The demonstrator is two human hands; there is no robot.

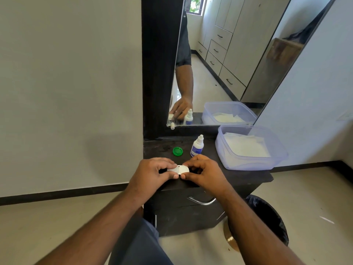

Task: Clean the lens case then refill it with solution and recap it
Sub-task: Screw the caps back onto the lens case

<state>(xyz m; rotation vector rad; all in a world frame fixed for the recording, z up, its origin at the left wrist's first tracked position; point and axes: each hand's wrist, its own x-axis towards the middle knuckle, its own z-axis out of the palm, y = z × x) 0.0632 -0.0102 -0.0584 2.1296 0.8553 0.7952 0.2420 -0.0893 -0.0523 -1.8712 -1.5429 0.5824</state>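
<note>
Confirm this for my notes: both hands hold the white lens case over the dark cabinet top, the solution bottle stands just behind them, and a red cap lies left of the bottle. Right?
Nearly. The cap is green, not red, as the head view shows. The rest stands: both the left hand and the right hand hold the white lens case over the dark cabinet top, with the solution bottle upright just behind them.

There is one view only, from a wide-angle camera on the person's head, looking forward and down. It sits close above the dark dresser top (238,176), facing the mirror (229,64) at its back edge, both forearms reaching in from the bottom.
</note>
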